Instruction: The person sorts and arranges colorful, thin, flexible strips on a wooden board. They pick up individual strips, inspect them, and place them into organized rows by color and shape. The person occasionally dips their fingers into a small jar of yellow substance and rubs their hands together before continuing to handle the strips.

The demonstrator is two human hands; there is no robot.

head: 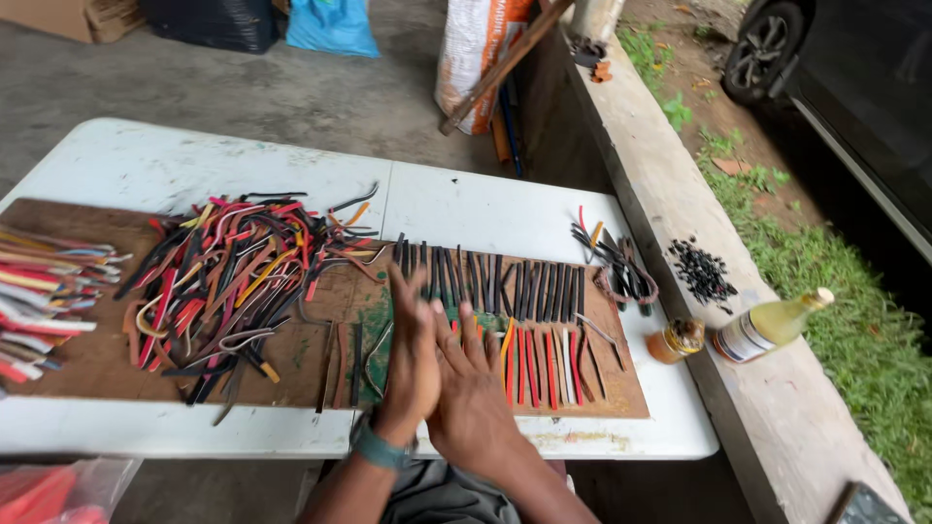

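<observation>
My left hand (413,354) and my right hand (471,383) are pressed side by side, palms nearly together, over the brown board (97,359). A teal band sits on my left wrist. Whether something thin is rolled between the palms cannot be told. Just beyond the fingers lies a neat row of black strips (495,281). To the right of my hands lies a row of red, orange and white strips (544,364). A loose heap of mixed coloured strips (228,277) lies left of my hands.
The board rests on a white folding table (194,165). More coloured strips (39,291) lie at the far left. A concrete ledge (680,194) at right carries small black pieces (701,272), a small jar (678,341) and a lying bottle (772,325).
</observation>
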